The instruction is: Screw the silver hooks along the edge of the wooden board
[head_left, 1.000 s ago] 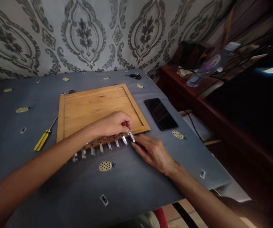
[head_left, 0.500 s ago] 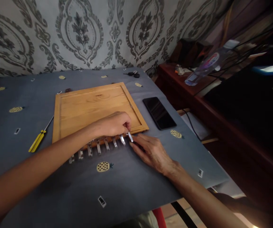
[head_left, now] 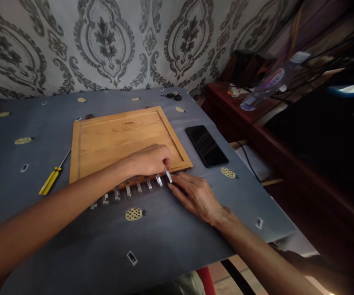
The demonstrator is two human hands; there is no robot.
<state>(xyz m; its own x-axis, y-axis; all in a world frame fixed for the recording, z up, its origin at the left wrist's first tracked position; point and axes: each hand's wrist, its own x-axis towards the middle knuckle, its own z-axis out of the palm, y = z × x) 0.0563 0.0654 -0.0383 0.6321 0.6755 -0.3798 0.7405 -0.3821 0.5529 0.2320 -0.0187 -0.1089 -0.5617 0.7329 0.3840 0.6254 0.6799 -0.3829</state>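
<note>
A framed wooden panel (head_left: 118, 133) lies flat on the table. Along its near edge, several shiny metal hooks (head_left: 139, 185) stick out in a row towards me. My left hand (head_left: 152, 159) rests over the panel's near edge, fingers curled into a pinch at the rightmost metal hook (head_left: 168, 177); whatever is between the fingertips is too small to make out. From the right, my right hand (head_left: 197, 196) lies low on the tablecloth, its thumb and fingers closed on the free end of that same hook. My left forearm hides part of the panel's near left edge.
A yellow-handled screwdriver (head_left: 51, 180) lies left of the panel, its shaft tip by the panel's side. To the right lies a black phone (head_left: 206, 146). Keys (head_left: 174, 96) sit at the back. A plastic bottle (head_left: 264, 87) stands on the dark red desk (head_left: 226, 100) among cables.
Both hands stay at the rightmost hook, almost unmoved. The view has shifted very slightly.
</note>
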